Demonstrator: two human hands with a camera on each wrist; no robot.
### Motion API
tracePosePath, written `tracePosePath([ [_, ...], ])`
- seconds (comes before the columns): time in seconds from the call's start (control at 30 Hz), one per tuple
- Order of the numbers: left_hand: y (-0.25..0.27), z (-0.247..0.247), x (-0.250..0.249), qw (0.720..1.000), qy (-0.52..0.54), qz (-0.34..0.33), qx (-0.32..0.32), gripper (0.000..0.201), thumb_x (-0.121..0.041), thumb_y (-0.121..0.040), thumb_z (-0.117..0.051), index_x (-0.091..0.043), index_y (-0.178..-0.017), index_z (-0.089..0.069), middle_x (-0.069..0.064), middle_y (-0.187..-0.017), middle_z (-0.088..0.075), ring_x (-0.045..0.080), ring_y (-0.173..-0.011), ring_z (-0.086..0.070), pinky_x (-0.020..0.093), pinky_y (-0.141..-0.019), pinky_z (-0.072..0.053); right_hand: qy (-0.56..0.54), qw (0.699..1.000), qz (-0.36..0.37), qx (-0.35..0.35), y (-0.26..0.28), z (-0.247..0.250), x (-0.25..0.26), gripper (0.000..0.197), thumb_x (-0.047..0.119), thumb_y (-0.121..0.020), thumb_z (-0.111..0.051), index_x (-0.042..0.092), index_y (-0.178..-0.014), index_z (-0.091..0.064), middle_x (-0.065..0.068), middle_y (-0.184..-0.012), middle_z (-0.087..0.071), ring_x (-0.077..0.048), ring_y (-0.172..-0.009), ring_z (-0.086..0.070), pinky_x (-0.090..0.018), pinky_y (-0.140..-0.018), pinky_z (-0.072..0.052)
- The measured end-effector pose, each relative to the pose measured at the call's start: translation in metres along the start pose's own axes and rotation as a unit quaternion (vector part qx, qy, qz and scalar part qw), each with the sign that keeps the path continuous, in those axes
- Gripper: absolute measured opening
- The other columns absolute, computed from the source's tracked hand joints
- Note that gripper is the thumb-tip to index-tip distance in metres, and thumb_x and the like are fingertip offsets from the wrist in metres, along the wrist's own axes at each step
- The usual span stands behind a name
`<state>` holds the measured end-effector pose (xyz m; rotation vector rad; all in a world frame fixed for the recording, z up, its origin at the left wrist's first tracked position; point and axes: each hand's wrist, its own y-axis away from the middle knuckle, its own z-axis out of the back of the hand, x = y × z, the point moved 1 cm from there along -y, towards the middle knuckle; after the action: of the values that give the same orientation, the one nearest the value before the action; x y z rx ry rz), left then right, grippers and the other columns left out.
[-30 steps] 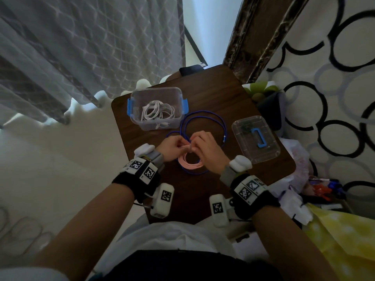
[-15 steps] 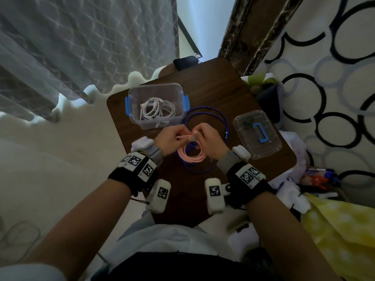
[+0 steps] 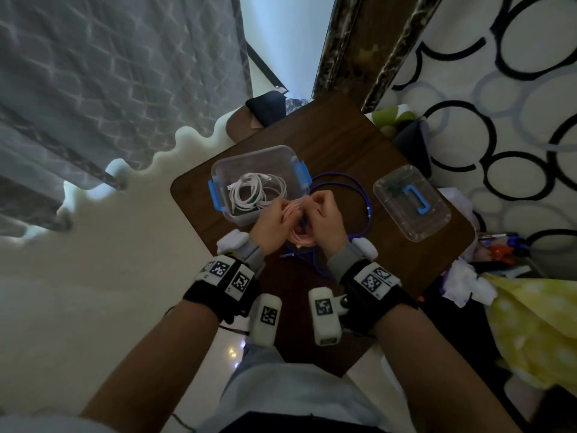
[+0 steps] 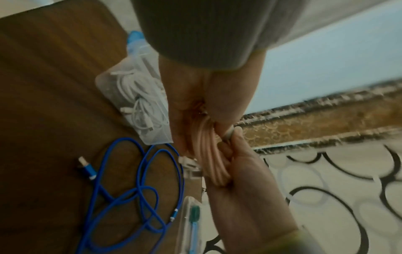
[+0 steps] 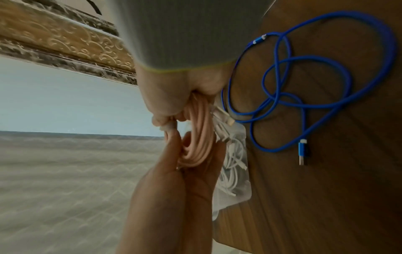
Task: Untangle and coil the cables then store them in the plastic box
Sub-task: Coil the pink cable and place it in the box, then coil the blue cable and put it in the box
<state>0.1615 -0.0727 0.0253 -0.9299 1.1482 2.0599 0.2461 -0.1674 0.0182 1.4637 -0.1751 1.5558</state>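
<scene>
Both hands hold a coiled pink cable just above the brown table, beside the near right corner of the clear plastic box. My left hand grips one side of the coil. My right hand grips the other side and pinches a pale connector end at its top. Coiled white cables lie inside the box. A blue cable lies in loose, crossed loops on the table under and right of the hands, its USB plug free.
The box's clear lid with a blue handle lies at the table's right side. Clutter and a yellow cloth sit off the right edge. A grey curtain hangs at the left. The table's near part is bare.
The hands have lifted the pink coil off the table and carried it up toward the box. The blue cable has stayed on the table.
</scene>
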Motion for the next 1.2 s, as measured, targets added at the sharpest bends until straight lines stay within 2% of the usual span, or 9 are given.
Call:
tracePosePath([
  [0.1,0.009,0.002,0.004,0.997,0.065,0.042,-0.019,0.028,-0.023,-0.099,-0.038,-0.001,-0.109,-0.052,0.005,-0.091,-0.057,0.015,-0.084,-0.055,0.005,-0.062,-0.043,-0.026,1.000,0.007,0.017,0.003,-0.011,-0.001,0.014,0.028,-0.096,-0.047,0.015,-0.102,-0.045,0.003,-0.084,-0.057,-0.007,-0.070,-0.056,-0.025,-0.065,-0.047],
  [0.23,0.014,0.025,0.017,0.986,0.084,0.086,-0.114,0.029,-0.030,-0.099,-0.034,-0.009,-0.111,-0.049,0.004,-0.096,-0.057,0.017,-0.087,-0.057,0.027,-0.079,-0.046,-0.016,0.995,0.037,0.096,0.013,-0.018,0.002,0.029,0.025,-0.097,-0.044,0.015,-0.124,-0.038,-0.001,-0.095,-0.062,-0.009,-0.076,-0.062,-0.021,-0.067,-0.053],
  [0.33,0.015,0.036,0.019,0.986,0.079,0.096,-0.113,0.029,-0.033,-0.098,-0.037,-0.011,-0.113,-0.048,0.004,-0.101,-0.056,0.018,-0.094,-0.058,0.033,-0.087,-0.048,0.053,0.992,0.092,0.065,0.006,-0.022,0.007,0.030,0.019,-0.095,-0.049,0.009,-0.122,-0.039,-0.014,-0.103,-0.065,-0.019,-0.084,-0.064,-0.021,-0.069,-0.054],
  [0.47,0.018,0.044,0.034,0.975,-0.141,0.042,-0.165,0.037,-0.034,-0.098,-0.040,-0.008,-0.113,-0.062,0.015,-0.111,-0.060,0.028,-0.104,-0.053,0.034,-0.086,-0.039,0.162,0.981,0.104,0.039,-0.012,-0.031,0.013,0.024,0.024,-0.095,-0.049,0.009,-0.113,-0.051,-0.015,-0.102,-0.066,-0.029,-0.090,-0.064,-0.046,-0.076,-0.053],
  [0.57,0.028,0.044,0.059,0.951,-0.238,0.055,-0.192,0.040,-0.045,-0.089,-0.046,-0.020,-0.114,-0.065,0.012,-0.125,-0.054,0.032,-0.118,-0.041,0.035,-0.090,-0.035,0.267,0.955,0.113,0.062,-0.018,-0.031,0.008,0.022,0.026,-0.096,-0.047,0.010,-0.111,-0.052,-0.013,-0.101,-0.066,-0.030,-0.089,-0.063,-0.035,-0.069,-0.047],
  [0.73,0.041,0.050,0.074,0.964,-0.159,0.042,-0.208,0.043,-0.026,-0.083,-0.065,-0.015,-0.124,-0.054,0.015,-0.127,-0.047,0.030,-0.118,-0.042,0.032,-0.095,-0.034,0.369,0.911,0.116,0.141,-0.017,-0.047,0.015,0.021,0.024,-0.095,-0.048,0.015,-0.114,-0.050,-0.013,-0.104,-0.066,-0.029,-0.096,-0.063,-0.027,-0.070,-0.038],
  [0.97,0.060,0.068,0.091,0.967,-0.137,0.049,-0.211,0.052,-0.020,-0.081,-0.067,-0.015,-0.129,-0.048,0.013,-0.129,-0.044,0.026,-0.118,-0.044,0.031,-0.098,-0.036,0.470,0.859,0.082,0.186,-0.011,-0.086,0.028,0.021,0.033,-0.095,-0.046,0.016,-0.107,-0.044,-0.010,-0.104,-0.060,-0.027,-0.093,-0.059,-0.034,-0.072,-0.038],
  [1.1,0.067,0.079,0.089,0.947,-0.171,0.037,-0.269,0.045,-0.020,-0.079,-0.067,-0.013,-0.122,-0.055,0.015,-0.127,-0.047,0.030,-0.118,-0.042,0.029,-0.095,-0.033,0.457,0.860,0.135,0.185,-0.004,-0.082,0.030,0.027,0.036,-0.095,-0.047,0.016,-0.107,-0.059,-0.003,-0.110,-0.055,-0.019,-0.094,-0.056,-0.031,-0.077,-0.040],
  [1.2,0.073,0.083,0.085,0.936,-0.161,-0.037,-0.310,0.032,-0.020,-0.084,-0.060,-0.011,-0.114,-0.058,0.013,-0.120,-0.054,0.026,-0.111,-0.047,0.022,-0.090,-0.031,0.389,0.894,0.189,0.116,0.014,-0.068,0.025,0.022,0.023,-0.094,-0.048,0.013,-0.108,-0.063,-0.005,-0.115,-0.058,-0.021,-0.096,-0.058,-0.026,-0.073,-0.037],
])
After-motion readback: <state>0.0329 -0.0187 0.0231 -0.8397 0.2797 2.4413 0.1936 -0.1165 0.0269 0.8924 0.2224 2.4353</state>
